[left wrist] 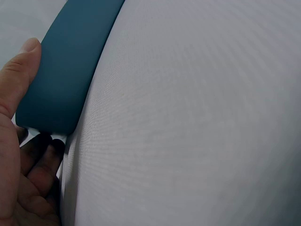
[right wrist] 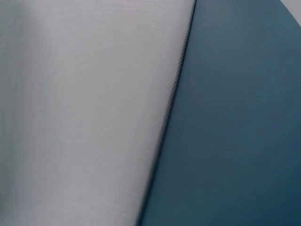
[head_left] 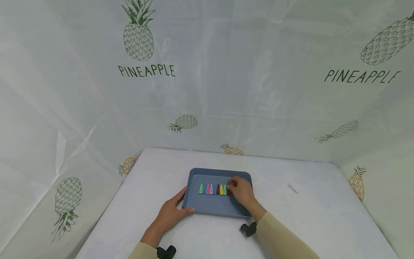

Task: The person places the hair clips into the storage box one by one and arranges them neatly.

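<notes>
A blue-grey tray (head_left: 215, 208) lies on the white table, and its side wall fills part of both wrist views. Inside it, a row of colourful snap hair clips (head_left: 211, 189) stands side by side: green, blue, pink, red and yellow. My left hand (head_left: 169, 215) grips the tray's near left corner, thumb over the near rim; in the left wrist view the other fingers curl at the corner. Over the right end of the row, my right hand (head_left: 242, 191) pinches a red hair clip (head_left: 228, 192), partly hidden by the fingers. The right wrist view does not show that hand.
A thin pale purple strip (head_left: 292, 188) lies on the table (head_left: 310, 216) to the right of the tray. Behind and at the sides hangs a white sheet (head_left: 245, 97) printed with pineapples. Black wrist devices (head_left: 248, 229) sit at both sleeves.
</notes>
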Motion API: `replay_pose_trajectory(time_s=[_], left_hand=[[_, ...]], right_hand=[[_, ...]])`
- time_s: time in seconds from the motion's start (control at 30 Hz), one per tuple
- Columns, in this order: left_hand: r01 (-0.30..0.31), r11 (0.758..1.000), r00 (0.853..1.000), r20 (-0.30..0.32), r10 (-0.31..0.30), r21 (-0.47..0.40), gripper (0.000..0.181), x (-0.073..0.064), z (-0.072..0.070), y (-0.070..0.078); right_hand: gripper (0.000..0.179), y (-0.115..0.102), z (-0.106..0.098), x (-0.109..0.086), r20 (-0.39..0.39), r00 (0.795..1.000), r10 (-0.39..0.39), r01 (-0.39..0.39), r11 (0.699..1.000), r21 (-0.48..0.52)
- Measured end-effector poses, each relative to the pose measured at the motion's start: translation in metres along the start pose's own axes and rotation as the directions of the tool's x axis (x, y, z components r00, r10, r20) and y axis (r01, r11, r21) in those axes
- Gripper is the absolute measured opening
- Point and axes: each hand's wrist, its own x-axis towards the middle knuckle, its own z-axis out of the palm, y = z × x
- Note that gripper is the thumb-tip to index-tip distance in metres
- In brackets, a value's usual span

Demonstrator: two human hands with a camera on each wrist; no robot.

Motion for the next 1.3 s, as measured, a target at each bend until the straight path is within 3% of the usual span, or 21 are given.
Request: replay_pose_trajectory(time_s=[0.17, 0.4, 0.67, 0.83, 0.97, 1.13, 1.3], left_hand=[[0.007, 1.000, 1.000, -0.002, -0.007, -0.003, 0.098, 0.000, 0.000, 0.000], [0.011, 1.000, 1.000, -0.001, -0.011, -0.013, 0.099, 0.001, 0.000, -0.001], [0.019, 1.000, 1.000, -0.001, -0.019, -0.013, 0.098, 0.001, 0.001, 0.000], [0.015, 1.000, 1.000, -0.001, -0.015, -0.011, 0.097, 0.001, 0.001, 0.001], [0.018, 1.000, 1.000, -0.003, -0.018, -0.019, 0.097, 0.002, 0.002, 0.000], [0.013, 1.000, 1.000, -0.001, -0.013, -0.018, 0.098, 0.003, 0.002, -0.001], [0.017, 1.000, 1.000, -0.001, -0.017, -0.022, 0.097, 0.003, 0.002, -0.001]], right_hand=[[0.013, -0.004, -0.008, -0.003, -0.024, 0.999, -0.025, 0.026, 0.998, 0.050], [0.018, -0.006, -0.038, -0.002, -0.077, 0.995, -0.071, 0.080, 0.989, 0.126], [0.021, 0.028, -0.077, -0.001, -0.185, 0.981, -0.055, 0.071, 0.994, 0.081], [0.024, 0.064, -0.106, -0.003, -0.252, 0.968, -0.017, 0.025, 0.999, 0.031], [0.028, 0.090, -0.128, -0.009, -0.270, 0.961, 0.063, -0.061, 0.998, 0.015], [0.035, 0.118, -0.151, -0.016, -0.249, 0.954, 0.168, -0.177, 0.984, -0.014], [0.040, 0.138, -0.164, -0.020, -0.208, 0.953, 0.222, -0.232, 0.972, -0.025]])
